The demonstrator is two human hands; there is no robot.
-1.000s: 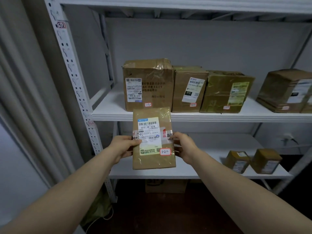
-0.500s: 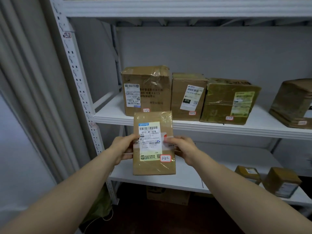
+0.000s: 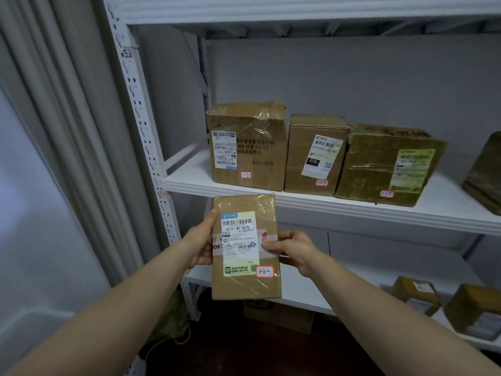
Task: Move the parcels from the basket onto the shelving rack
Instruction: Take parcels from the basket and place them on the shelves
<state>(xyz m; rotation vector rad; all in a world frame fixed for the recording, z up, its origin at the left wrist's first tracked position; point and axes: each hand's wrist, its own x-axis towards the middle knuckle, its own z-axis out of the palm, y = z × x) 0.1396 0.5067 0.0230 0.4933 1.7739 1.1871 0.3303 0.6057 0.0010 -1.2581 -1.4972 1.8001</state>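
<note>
I hold a flat brown parcel (image 3: 245, 286) upright in front of the white shelving rack (image 3: 352, 210), just below the middle shelf's front edge. It bears a white shipping label and a small red-bordered tag reading 3-2-2. My left hand (image 3: 199, 244) grips its left edge, thumb on the front. My right hand (image 3: 294, 251) grips its right edge, fingertips on the label. The basket is out of view.
Three taped cardboard boxes (image 3: 249, 147) (image 3: 315, 156) (image 3: 385, 164) stand side by side on the middle shelf, with bare shelf to their left. Another box (image 3: 485, 175) lies at the far right. Two small parcels (image 3: 417, 294) (image 3: 477, 310) sit on the lower shelf. A perforated upright post (image 3: 141, 115) and curtain stand at left.
My view has shifted left and tilted up, so the boxes sit further right in frame. The parcel stays gripped in both hands, a little nearer the middle shelf's edge.
</note>
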